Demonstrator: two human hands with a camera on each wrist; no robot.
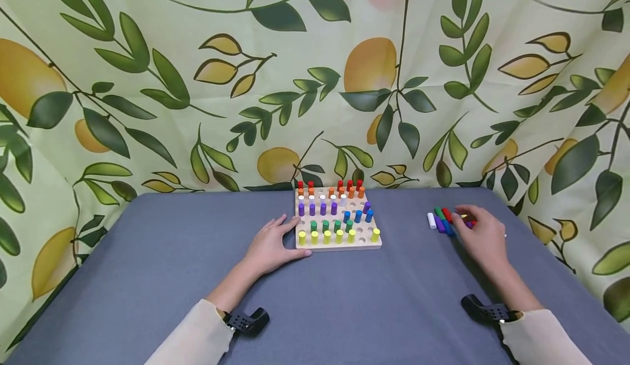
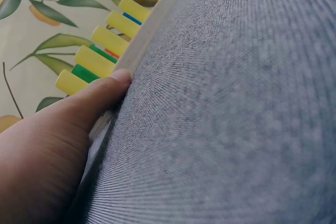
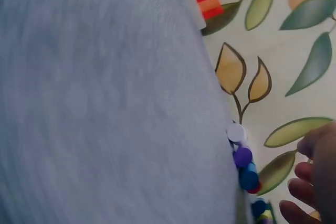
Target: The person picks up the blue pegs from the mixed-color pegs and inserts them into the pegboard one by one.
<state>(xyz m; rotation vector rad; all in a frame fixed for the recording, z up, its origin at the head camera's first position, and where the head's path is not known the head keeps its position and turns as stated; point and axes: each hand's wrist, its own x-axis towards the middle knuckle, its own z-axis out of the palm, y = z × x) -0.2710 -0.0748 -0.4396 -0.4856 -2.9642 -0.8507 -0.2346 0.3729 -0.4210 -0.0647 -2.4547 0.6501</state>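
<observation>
A wooden pegboard stands at the table's far middle, with rows of red, orange, white, purple, blue, green and yellow pegs. My left hand rests at its front left corner, fingers on the left side and thumb along the front edge. In the left wrist view, the thumb touches the board's edge beside yellow pegs. My right hand is over loose coloured pegs at the right, thumb and forefinger parted near a red peg. No peg shows clearly held. The hand partly hides the pile.
A white peg, a purple peg and a blue peg lie at the pile's left. Grey cloth covers the table. A leaf-patterned curtain hangs behind. Some holes in the board are bare.
</observation>
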